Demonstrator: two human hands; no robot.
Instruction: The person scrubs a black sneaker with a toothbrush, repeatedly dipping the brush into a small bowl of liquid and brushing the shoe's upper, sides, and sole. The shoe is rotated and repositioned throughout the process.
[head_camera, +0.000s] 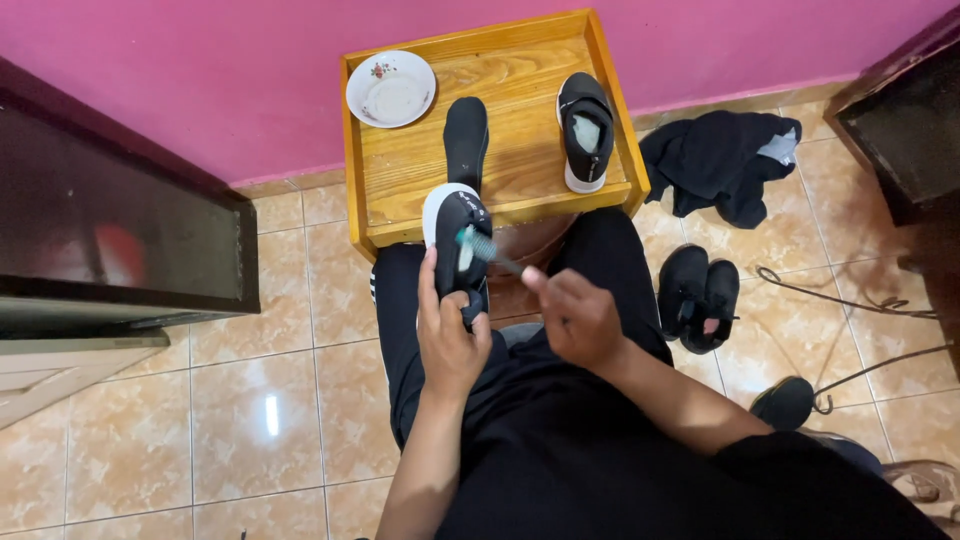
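A person is sitting at a low wooden tabletop, brushing a black shoe.

At the tabletop's (400, 160) far left corner a white dish (391, 88) is lying, and a black insole (466, 140) is lying near the middle, its tip pointing to the near edge. The left hand (450, 335) is clamping its fingers around the shoe (458, 240), which is hanging just off the near edge, over the lap, toe and white sole rim pointing away. The right hand (578, 318) is closing on the handle of a green brush (478, 244), whose bristles are touching the shoe's upper. A second shoe (586, 130) is standing by the tabletop's right edge. On the floor to the right, a dark cloth (722, 160) is lying, with a black pair (698, 295) nearer.
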